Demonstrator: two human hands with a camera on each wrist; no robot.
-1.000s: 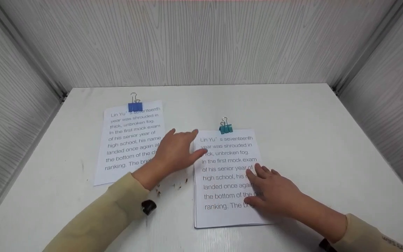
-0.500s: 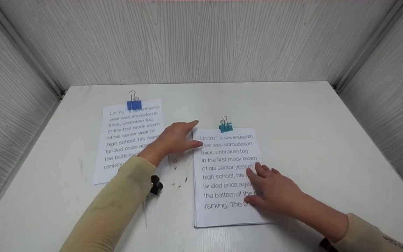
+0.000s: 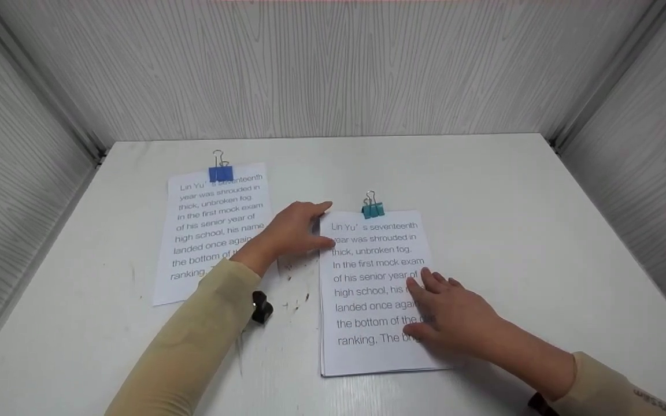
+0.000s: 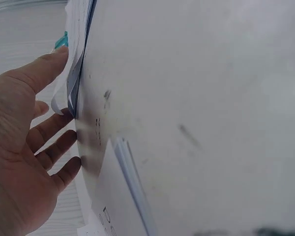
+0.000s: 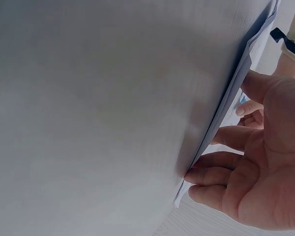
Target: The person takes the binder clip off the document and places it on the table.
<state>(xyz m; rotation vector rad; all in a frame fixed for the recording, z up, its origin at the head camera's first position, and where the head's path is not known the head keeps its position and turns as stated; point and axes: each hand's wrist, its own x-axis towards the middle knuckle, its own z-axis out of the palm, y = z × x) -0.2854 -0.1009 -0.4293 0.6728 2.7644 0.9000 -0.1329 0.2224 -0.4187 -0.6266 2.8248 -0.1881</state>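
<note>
A stack of white sheets (image 3: 370,294), printed in large dark type with slightly uneven edges and a teal binder clip (image 3: 373,210) at its top, lies on the white table (image 3: 512,202). The left hand (image 3: 292,231) touches its upper left edge, the right hand (image 3: 454,316) its lower right, both with fingers spread wide.

Pale gray wood-grain panels form the back wall (image 3: 333,69), left wall (image 3: 15,173) and right wall (image 3: 645,150) around a white table (image 3: 512,190), with gray strips (image 3: 606,75) lining both rear corners. Soft light leaves a dull sheen on the tabletop, where dark specks and smudges (image 3: 289,278) mark the surface.
</note>
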